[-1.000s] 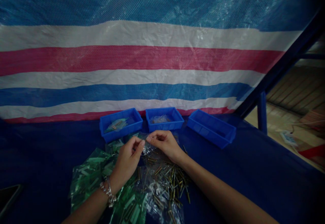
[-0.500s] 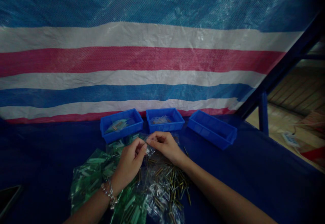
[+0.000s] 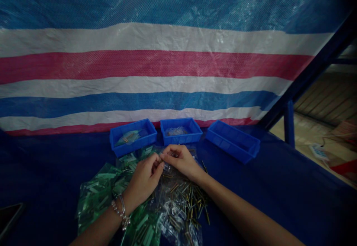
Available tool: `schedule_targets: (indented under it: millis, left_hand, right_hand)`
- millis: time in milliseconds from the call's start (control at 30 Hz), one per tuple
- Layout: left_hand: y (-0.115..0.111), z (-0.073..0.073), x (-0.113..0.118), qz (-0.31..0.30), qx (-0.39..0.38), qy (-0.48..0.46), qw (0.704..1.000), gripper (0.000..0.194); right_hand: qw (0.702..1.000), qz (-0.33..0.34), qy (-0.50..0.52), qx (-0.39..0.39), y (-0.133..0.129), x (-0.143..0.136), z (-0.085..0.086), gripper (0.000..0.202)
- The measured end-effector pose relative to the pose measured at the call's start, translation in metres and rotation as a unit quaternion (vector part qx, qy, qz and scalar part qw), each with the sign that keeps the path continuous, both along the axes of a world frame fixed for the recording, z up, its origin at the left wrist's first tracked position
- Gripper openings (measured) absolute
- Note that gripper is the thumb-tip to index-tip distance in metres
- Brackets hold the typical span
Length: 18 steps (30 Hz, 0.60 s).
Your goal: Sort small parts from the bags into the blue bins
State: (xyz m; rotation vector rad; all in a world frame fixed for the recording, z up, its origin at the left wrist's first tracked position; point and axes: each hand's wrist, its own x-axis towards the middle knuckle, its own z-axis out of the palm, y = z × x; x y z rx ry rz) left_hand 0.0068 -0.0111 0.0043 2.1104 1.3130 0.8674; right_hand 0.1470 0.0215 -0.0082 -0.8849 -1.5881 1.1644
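My left hand (image 3: 147, 174) and my right hand (image 3: 182, 162) meet at the fingertips above the middle of a heap. Both are closed in a pinch around something small; its kind is hidden by the fingers. Clear plastic bags (image 3: 175, 210) with thin metal pieces lie beneath and in front of my hands. Loose brass-coloured and dark thin rods (image 3: 192, 201) are scattered under my right wrist. Left of and below my left hand are green plastic packets (image 3: 96, 186) with pale strips in them.
Behind the heap stand a left blue bin (image 3: 134, 147) with a greenish packet, a middle blue bin (image 3: 182, 139) with clear small bags, and a right blue bin (image 3: 232, 147). A striped tarp (image 3: 156, 63) hangs behind. A dark flat object (image 3: 11, 216) lies at the left edge.
My left fingertips have shifted slightly, down and to the right, closer against my right fingers. My right hand stays almost in place. Bins and heap look the same.
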Motion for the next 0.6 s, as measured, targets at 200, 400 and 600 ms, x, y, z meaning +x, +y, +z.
schedule_targets:
  millis: [200, 400, 600]
  left_hand:
    - [-0.0008, 0.0015, 0.0008, -0.003, 0.0, 0.01, 1.0, 0.014]
    - [0.0003, -0.0014, 0.0004, -0.003, 0.007, 0.019, 1.0, 0.013]
    - [0.0, 0.0, 0.0007, -0.002, -0.001, 0.026, 1.0, 0.014]
  right_hand:
    - [1.0, -0.001, 0.0, -0.005, -0.0001, -0.0008, 0.0001, 0.017]
    - [1.0, 0.002, -0.001, -0.008, 0.001, -0.0007, -0.002, 0.016]
    - [1.0, 0.001, -0.01, 0.002, 0.0017, -0.0003, -0.0031, 0.015]
